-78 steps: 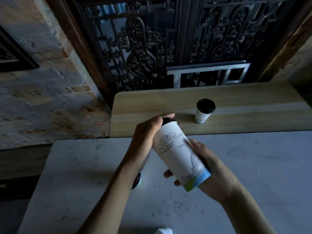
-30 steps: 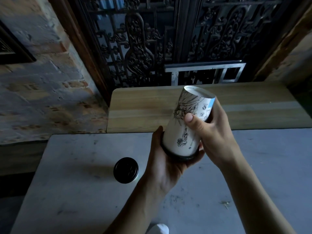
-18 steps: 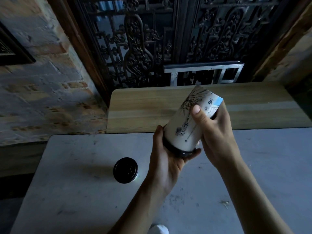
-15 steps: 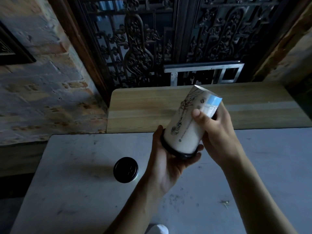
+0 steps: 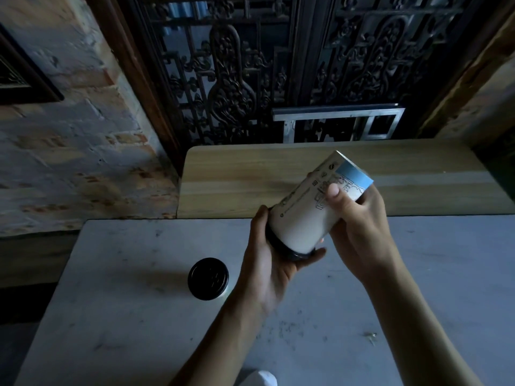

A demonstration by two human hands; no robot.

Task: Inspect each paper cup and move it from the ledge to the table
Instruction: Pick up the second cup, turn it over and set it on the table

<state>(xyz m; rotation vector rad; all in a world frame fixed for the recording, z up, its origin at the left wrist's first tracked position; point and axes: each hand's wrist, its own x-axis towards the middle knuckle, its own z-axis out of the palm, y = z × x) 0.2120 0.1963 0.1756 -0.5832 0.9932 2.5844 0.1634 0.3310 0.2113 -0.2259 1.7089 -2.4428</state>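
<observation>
Two paper cups were in view. One cup [image 5: 309,213] was held above the bench [image 5: 418,274], inverted and tilted, long axis running lower-left to upper-right, black lid down, blue-banded base up. Left hand [image 5: 267,271] cupped the lid; right hand [image 5: 359,218] clasped the wall. Second cup [image 5: 208,278] stood upright on the bench, left of the hands

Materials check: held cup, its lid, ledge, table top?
Held cup: matte white paper, going by printed line art and blue band. Its lid: black, faintly glossy, probably plastic. Ledge: light wood, grain streaks visible, satin. Table: pale grey, scuffed, speckled; stone or painted board, cannot tell.
</observation>
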